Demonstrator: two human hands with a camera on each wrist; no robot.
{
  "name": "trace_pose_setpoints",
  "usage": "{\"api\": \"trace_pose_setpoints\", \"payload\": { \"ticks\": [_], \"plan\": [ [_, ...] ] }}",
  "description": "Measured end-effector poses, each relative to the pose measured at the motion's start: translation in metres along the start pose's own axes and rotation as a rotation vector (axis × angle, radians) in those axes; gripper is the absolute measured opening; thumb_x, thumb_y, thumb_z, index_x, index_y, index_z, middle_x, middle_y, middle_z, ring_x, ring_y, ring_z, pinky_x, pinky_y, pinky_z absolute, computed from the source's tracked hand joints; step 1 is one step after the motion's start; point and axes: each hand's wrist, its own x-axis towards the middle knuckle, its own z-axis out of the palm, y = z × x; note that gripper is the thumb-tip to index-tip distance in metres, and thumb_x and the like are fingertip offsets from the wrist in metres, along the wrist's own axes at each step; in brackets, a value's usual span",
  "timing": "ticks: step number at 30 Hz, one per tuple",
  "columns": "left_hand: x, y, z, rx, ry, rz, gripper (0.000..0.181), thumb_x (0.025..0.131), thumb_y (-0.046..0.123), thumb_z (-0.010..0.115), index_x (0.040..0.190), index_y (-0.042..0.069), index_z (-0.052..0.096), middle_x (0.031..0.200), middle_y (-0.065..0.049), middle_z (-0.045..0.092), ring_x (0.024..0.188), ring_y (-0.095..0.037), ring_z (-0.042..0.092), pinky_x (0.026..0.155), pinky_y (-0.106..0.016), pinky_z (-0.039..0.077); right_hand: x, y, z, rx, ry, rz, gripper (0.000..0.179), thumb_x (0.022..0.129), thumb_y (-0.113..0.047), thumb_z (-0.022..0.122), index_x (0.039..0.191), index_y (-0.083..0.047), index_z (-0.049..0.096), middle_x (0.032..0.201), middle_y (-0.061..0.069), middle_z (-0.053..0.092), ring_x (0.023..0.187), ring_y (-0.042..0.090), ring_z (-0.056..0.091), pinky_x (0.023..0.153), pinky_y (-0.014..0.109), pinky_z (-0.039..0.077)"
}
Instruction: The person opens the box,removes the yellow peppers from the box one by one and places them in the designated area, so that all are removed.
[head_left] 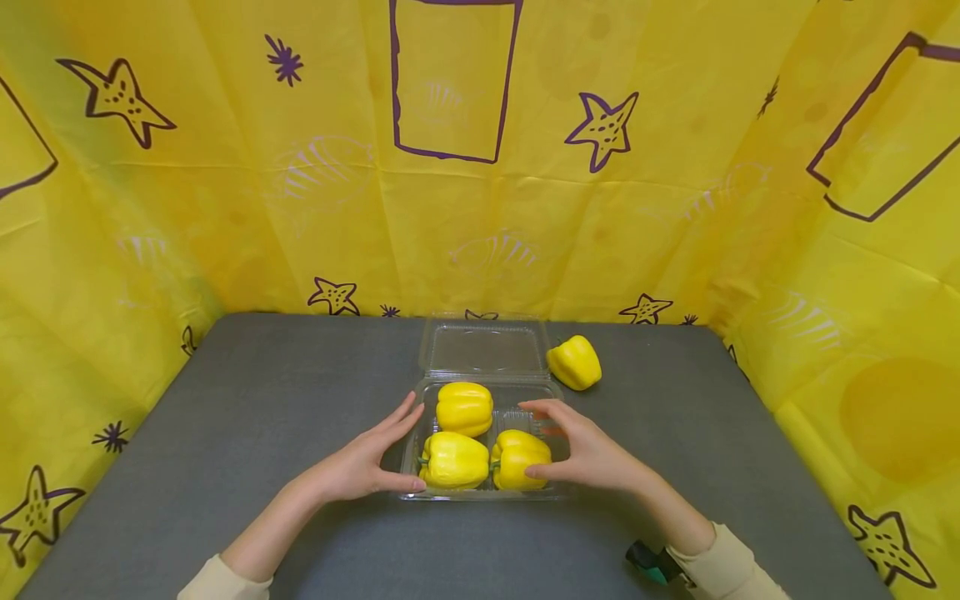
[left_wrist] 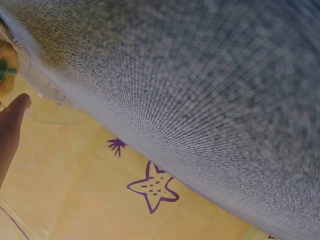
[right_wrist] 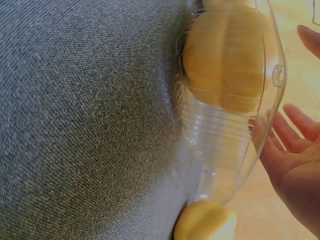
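Observation:
A clear plastic clamshell box [head_left: 483, 496] lies with its lid folded back, three yellow bell peppers in its base. One pepper [head_left: 465, 407] sits at the back left, another [head_left: 454, 461] at the front left, the third [head_left: 519, 454] at the front right. My left hand [head_left: 363, 461] spreads along the box's left side, thumb by the front left corner. Over the right side is my right hand [head_left: 592, 450], its thumb overlapping the front right pepper in the head view. Relaxed fingers [right_wrist: 295, 137] show beside the clear rim in the right wrist view.
A fourth yellow pepper [head_left: 575, 363] lies on the grey table [head_left: 322, 375], right of the open lid [head_left: 480, 350]. Yellow cloth [head_left: 480, 208] with starfish drawings borders the back and sides. A dark object [head_left: 651, 563] shows by the right sleeve.

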Motion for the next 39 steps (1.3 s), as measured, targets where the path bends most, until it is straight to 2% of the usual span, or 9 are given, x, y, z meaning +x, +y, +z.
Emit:
{"api": "trace_pose_setpoints", "payload": {
  "ticks": [5, 9, 17, 26, 30, 35, 39],
  "plan": [
    [-0.0001, 0.0001, -0.0001, -0.003, 0.0, 0.002, 0.105, 0.078, 0.046, 0.079, 0.156, 0.009, 0.019, 0.164, -0.008, 0.0, 0.146, -0.037, 0.013, 0.109, -0.061, 0.024, 0.0, -0.0019, 0.0016, -0.028, -0.031, -0.024, 0.074, 0.08, -0.037, 0.081, 0.14, -0.012, 0.045, 0.142, 0.006, 0.047, 0.125, 0.033, 0.049, 0.102, 0.043, 0.042],
    [-0.0003, 0.0005, -0.0001, -0.003, 0.0, -0.001, 0.105, 0.078, 0.046, 0.079, 0.156, 0.009, 0.019, 0.164, -0.008, 0.0, 0.146, -0.037, 0.013, 0.109, -0.061, 0.024, 0.0, -0.0028, 0.0029, -0.066, -0.044, -0.028, 0.074, 0.08, -0.038, 0.08, 0.14, -0.012, 0.046, 0.141, 0.012, 0.048, 0.124, 0.032, 0.051, 0.103, 0.043, 0.042],
    [0.0, 0.0004, 0.0002, -0.003, 0.0, -0.015, 0.105, 0.078, 0.046, 0.079, 0.157, 0.011, 0.019, 0.164, -0.006, 0.0, 0.146, -0.037, 0.013, 0.109, -0.061, 0.024, 0.0001, -0.0021, 0.006, -0.206, -0.066, -0.013, 0.079, 0.08, -0.045, 0.079, 0.141, -0.008, 0.047, 0.141, 0.001, 0.05, 0.124, 0.02, 0.051, 0.102, 0.043, 0.042],
    [-0.0002, -0.0002, -0.0002, 0.0, 0.0, -0.002, 0.105, 0.079, 0.046, 0.079, 0.156, 0.01, 0.019, 0.164, -0.007, 0.0, 0.146, -0.037, 0.013, 0.109, -0.061, 0.024, 0.0022, -0.0052, 0.007, -0.267, -0.112, 0.028, 0.077, 0.082, -0.047, 0.076, 0.142, -0.008, 0.047, 0.138, 0.003, 0.054, 0.121, 0.017, 0.051, 0.099, 0.042, 0.043],
    [-0.0002, -0.0011, 0.0, 0.002, -0.001, -0.003, 0.105, 0.078, 0.047, 0.079, 0.156, 0.01, 0.019, 0.164, -0.007, 0.0, 0.146, -0.037, 0.013, 0.109, -0.061, 0.025, 0.0045, -0.0054, 0.0076, -0.297, -0.123, 0.042, 0.076, 0.081, -0.046, 0.076, 0.142, -0.009, 0.049, 0.133, -0.002, 0.056, 0.114, 0.015, 0.052, 0.095, 0.039, 0.045],
    [-0.0001, -0.0011, 0.0002, 0.006, -0.002, -0.003, 0.105, 0.078, 0.047, 0.079, 0.156, 0.01, 0.019, 0.164, -0.007, 0.0, 0.146, -0.037, 0.013, 0.109, -0.061, 0.025, 0.0075, -0.0038, 0.0089, -0.346, -0.128, 0.025, 0.073, 0.08, -0.046, 0.077, 0.139, -0.01, 0.052, 0.124, -0.005, 0.059, 0.103, 0.012, 0.053, 0.087, 0.032, 0.047],
    [-0.0002, -0.001, -0.0001, 0.003, -0.002, 0.003, 0.105, 0.079, 0.047, 0.079, 0.156, 0.01, 0.019, 0.164, -0.008, 0.0, 0.146, -0.037, 0.013, 0.109, -0.061, 0.025, 0.008, -0.0028, 0.0095, -0.36, -0.124, 0.014, 0.071, 0.08, -0.047, 0.077, 0.137, -0.012, 0.053, 0.121, -0.006, 0.06, 0.101, 0.011, 0.053, 0.085, 0.031, 0.047]
  ]
}}
